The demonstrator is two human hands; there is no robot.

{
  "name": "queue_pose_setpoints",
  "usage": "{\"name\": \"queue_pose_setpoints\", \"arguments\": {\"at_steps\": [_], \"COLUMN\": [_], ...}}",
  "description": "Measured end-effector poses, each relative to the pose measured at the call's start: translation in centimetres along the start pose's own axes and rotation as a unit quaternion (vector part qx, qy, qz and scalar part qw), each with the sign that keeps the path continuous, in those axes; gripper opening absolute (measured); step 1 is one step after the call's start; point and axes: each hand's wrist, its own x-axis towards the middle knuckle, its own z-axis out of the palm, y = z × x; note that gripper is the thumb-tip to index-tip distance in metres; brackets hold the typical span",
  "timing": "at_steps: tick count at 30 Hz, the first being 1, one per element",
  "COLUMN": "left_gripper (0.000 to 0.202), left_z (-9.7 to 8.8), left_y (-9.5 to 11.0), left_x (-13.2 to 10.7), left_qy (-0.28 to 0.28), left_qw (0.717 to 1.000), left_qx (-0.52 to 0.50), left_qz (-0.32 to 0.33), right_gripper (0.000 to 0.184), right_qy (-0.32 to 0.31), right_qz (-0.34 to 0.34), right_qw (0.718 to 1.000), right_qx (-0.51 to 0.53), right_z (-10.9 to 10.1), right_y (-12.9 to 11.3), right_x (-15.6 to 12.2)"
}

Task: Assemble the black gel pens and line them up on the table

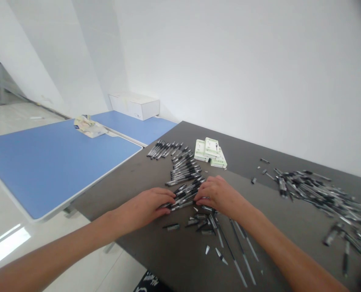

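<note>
Head view: loose black pens [183, 194] between left hand [142, 209] and right hand [219, 196], both grips narrow

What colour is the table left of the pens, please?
The table is blue with a white edge; head view.

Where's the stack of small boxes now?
In the head view, the boxes sit near the far edge of the table, just right of the rows of pens and beyond the right hand.
</note>
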Motion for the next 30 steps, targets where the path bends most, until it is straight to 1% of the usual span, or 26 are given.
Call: {"name": "queue_pose_setpoints", "arguments": {"at_steps": [3,6,11,14,17,20,23,25,27,30], "left_gripper": [0.026,0.031,0.037,0.031,0.019,0.014,0.015,0.019,0.023,0.026], "left_z": [-0.5,-1.0,-1.3,-1.3,-1.3,-1.5,-1.8,-1.9,-2.0,-2.0], "left_y": [-0.4,-0.7,-0.9,-0.9,-0.8,-1.1,-1.4,-1.6,-1.7,-1.8], "left_x": [-0.1,-0.4,-1.1,-1.5,-1.7,-1.7,-1.6,-1.4,-1.3,-1.0], "left_qy": [-0.013,-0.019,-0.011,0.010,0.015,0.005,0.003,0.006,0.008,0.015], "left_qw": [1.000,1.000,1.000,0.999,0.997,0.997,0.998,0.998,0.999,0.999], "left_qx": [-0.017,-0.019,0.002,0.032,0.053,0.050,0.042,0.036,0.030,0.022], "left_qz": [0.014,0.010,-0.008,-0.039,-0.062,-0.061,-0.052,-0.046,-0.038,-0.029], "right_gripper": [0.014,0.020,0.018,0.015,0.015,0.014,0.013,0.013,0.014,0.016], "right_qy": [0.027,0.056,0.070,0.064,0.056,0.044,0.040,0.043,0.044,0.028], "right_qz": [0.007,0.024,0.041,0.035,0.023,0.013,0.012,0.012,0.006,-0.015], "right_qw": [1.000,0.998,0.996,0.997,0.998,0.999,0.999,0.999,0.998,0.998], "right_qx": [0.007,0.001,-0.022,-0.022,-0.011,0.006,0.018,0.026,0.039,0.063], "right_z": [0.2,0.3,0.5,0.5,0.3,0.3,0.3,0.1,-0.1,-0.1], "right_y": [0.7,2.0,4.3,4.7,4.5,4.1,3.5,2.7,1.6,-0.5], "right_x": [0.0,0.2,0.5,0.4,0.3,0.3,0.4,0.3,0.2,-0.2]}}
